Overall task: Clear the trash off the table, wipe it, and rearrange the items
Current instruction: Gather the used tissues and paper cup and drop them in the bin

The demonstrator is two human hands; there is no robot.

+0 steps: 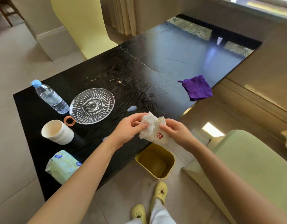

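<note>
White crumpled tissue (pixel 148 125) is pinched by the fingers of the left hand (pixel 129 129) at the mouth of a paper cup (pixel 159 132), which is gripped around its side by the right hand (pixel 175 130). A red mark is printed on the cup. Both are held above the near edge of the black table (pixel 139 68), over a yellow bin (pixel 155 160) that stands on the floor just beside the table. A small pale scrap (pixel 132 108) is seen on the tabletop just beyond the hands. Further left, a clear glass plate (pixel 91 105) is set beside a water bottle (pixel 50 97), with a cream mug (pixel 58 132) and a tissue pack (pixel 62 165) nearer the edge. A purple cloth (pixel 196 88) lies at the right edge, well apart.
</note>
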